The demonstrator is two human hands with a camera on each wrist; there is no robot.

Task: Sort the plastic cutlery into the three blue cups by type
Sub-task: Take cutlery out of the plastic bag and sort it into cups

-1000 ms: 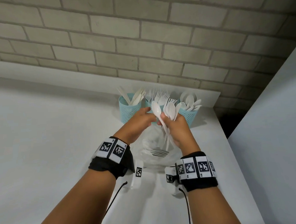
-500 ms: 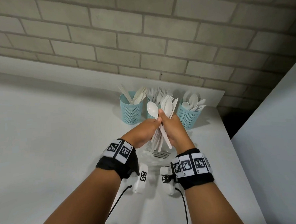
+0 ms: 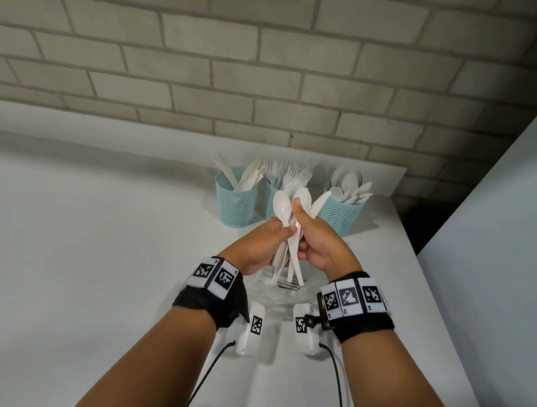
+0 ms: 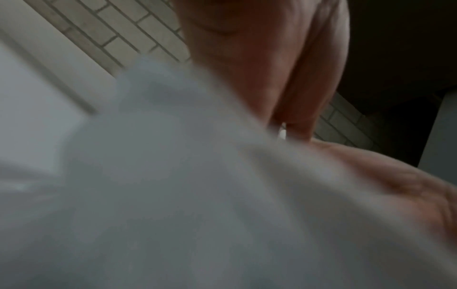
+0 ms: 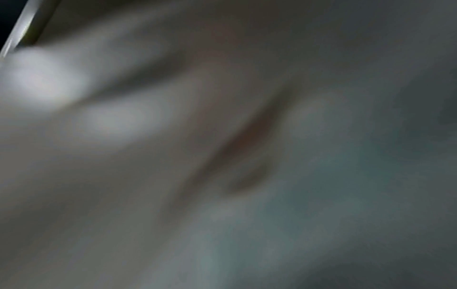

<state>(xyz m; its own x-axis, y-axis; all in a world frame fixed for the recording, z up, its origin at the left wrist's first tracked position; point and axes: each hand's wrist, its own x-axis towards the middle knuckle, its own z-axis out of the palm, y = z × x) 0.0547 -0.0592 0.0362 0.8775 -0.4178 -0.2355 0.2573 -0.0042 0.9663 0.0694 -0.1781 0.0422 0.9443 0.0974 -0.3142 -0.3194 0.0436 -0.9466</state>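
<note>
Three blue mesh cups stand in a row at the table's back: the left cup (image 3: 238,205) holds knives, the middle cup (image 3: 271,200) forks, the right cup (image 3: 339,213) spoons. In front of them my right hand (image 3: 317,241) grips a bundle of white cutlery (image 3: 304,201) upright, its thumb along the handles. My left hand (image 3: 267,240) pinches the handle of one white spoon (image 3: 282,206) at the bundle's left side. Both wrist views are blurred white, and the left wrist view shows only the fingers (image 4: 284,68).
A clear plastic bag (image 3: 278,293) with more cutlery lies on the white table (image 3: 92,243) under my hands. A brick wall (image 3: 253,64) runs behind the cups. A white panel (image 3: 497,253) stands at the right, beyond the table's edge.
Both hands, with the cutlery bundle, have come back toward me and away from the cups. The spoon at the left now stands apart from the bundle in my left fingers.
</note>
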